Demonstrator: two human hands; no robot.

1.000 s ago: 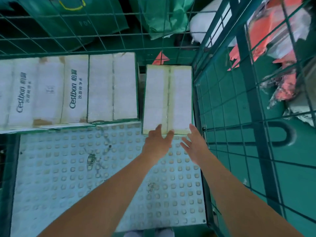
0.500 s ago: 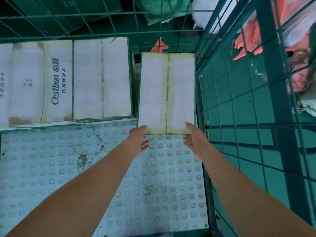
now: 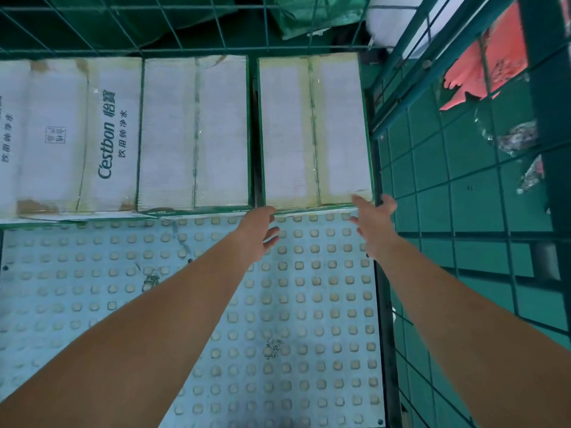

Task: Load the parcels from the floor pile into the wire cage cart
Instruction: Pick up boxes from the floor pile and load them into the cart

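Now both hands sit at the near edge of the right-hand box (image 3: 313,131), holding nothing: the left hand (image 3: 259,230) with fingers loosely spread at the box's six-o'clock corner, the right hand (image 3: 372,218) open, its fingertips touching the near right corner. That box lies flat on the studded floor (image 3: 278,304) of the cart (image 3: 411,72), in its far right corner against the wire side. At nine o'clock from it lie a second box (image 3: 193,131) and a printed carton (image 3: 77,134), side by side.

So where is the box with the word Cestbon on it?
In the head view, the white cardboard Cestbon box sits at the far left of the row, against the green wire back wall, beside a plain white cardboard box.
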